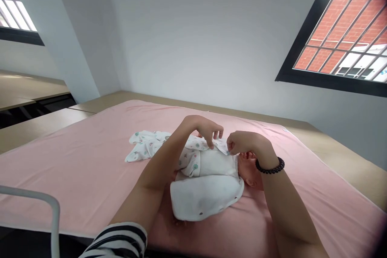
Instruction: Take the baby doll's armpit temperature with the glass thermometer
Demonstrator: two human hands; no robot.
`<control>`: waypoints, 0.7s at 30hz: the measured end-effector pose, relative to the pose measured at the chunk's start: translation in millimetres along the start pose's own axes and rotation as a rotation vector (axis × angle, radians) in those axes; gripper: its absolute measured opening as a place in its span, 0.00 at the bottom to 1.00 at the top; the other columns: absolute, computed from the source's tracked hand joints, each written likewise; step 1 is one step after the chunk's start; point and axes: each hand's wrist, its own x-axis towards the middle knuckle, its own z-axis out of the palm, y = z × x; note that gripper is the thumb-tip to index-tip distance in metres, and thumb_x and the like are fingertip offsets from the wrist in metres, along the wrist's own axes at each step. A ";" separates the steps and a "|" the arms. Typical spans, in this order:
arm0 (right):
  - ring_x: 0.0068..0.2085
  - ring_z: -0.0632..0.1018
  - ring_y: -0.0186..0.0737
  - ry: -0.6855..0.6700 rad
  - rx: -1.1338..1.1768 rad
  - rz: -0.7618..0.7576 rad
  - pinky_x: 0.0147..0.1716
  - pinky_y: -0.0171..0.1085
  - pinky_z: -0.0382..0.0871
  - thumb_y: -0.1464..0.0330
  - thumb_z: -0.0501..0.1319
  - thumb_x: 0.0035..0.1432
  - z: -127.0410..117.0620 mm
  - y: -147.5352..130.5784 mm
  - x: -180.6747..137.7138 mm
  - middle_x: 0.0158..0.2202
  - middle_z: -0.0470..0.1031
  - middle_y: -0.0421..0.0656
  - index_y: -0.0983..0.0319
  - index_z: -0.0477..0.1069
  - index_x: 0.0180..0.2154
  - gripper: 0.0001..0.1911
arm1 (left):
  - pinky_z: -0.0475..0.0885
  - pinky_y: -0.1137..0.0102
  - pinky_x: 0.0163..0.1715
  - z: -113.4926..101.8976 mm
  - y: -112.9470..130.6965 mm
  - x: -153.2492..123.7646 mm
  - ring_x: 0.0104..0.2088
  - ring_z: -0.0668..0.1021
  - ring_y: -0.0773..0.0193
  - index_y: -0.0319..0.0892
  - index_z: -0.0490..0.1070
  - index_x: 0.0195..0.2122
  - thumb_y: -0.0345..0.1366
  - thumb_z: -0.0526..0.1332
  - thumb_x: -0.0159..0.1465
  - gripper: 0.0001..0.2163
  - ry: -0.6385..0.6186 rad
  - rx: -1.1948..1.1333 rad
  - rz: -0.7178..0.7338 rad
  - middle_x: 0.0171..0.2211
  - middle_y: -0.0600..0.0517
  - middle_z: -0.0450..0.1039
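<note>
A baby doll lies on a pink sheet, head to the right, wearing a white patterned baby garment that hangs partly open with a white flap folded toward me. My left hand curls down and pinches the garment's edge at the doll's chest. My right hand, with a black bead bracelet on the wrist, is closed on the same edge near the collar.
The pink sheet covers a wooden table that runs to a grey wall. A white metal rail stands at the near left. More tables are at the far left, and a barred window is at the upper right.
</note>
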 end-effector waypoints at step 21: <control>0.30 0.74 0.40 0.072 -0.176 -0.026 0.26 0.35 0.64 0.73 0.63 0.55 8.9 -23.0 12.7 0.38 0.77 0.46 0.62 0.77 0.39 0.08 | 0.72 0.63 0.36 -5.3 7.9 -33.7 0.41 0.78 0.54 0.49 0.72 0.39 0.31 0.63 0.48 0.16 0.037 0.129 -0.270 0.42 0.53 0.78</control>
